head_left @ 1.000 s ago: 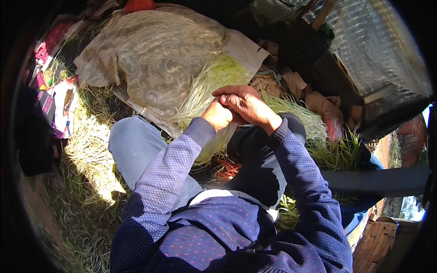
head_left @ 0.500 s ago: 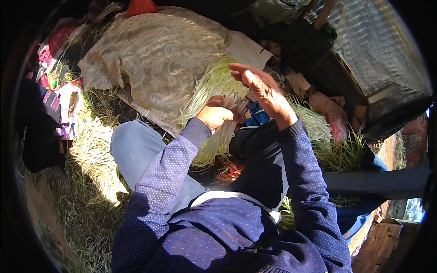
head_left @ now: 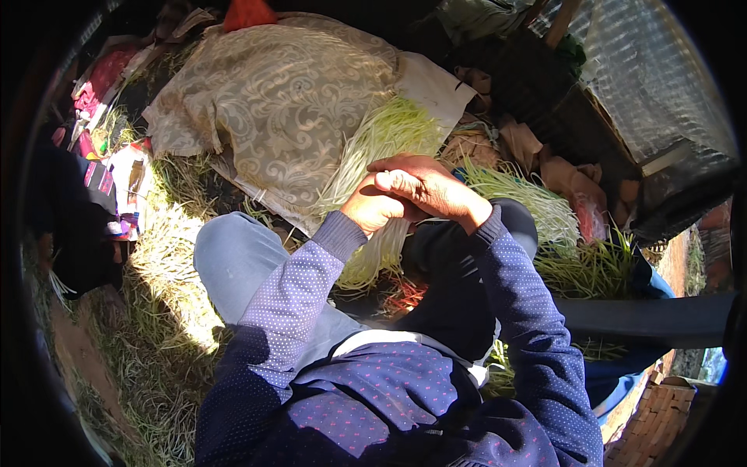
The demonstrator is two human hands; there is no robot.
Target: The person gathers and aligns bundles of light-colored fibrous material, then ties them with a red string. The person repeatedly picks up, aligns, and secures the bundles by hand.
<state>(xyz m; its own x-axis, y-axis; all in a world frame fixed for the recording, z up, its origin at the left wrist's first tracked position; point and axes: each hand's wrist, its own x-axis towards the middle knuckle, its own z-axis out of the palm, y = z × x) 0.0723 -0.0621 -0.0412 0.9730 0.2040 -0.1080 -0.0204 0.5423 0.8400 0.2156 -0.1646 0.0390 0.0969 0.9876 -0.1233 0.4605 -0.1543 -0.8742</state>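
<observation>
- Head view: left hand (head_left: 373, 207), fingers curled around a pale stalk bundle (head_left: 384, 246), just off the lower right edge of the patterned cloth (head_left: 288, 97).
- Right hand (head_left: 437, 191): bent over the left, touching it; whether it grips stalks cannot be told.
- Stalk bundle: lower length hanging below the left hand, near side of the cloth.
- Hazard, judged: slackened left fingers could spill stalks; uneven pressure from above could crease them.
- Loose pale stalks (head_left: 403, 128): at the cloth's right edge.
- Red strands (head_left: 408, 296): nearer than the cloth.
</observation>
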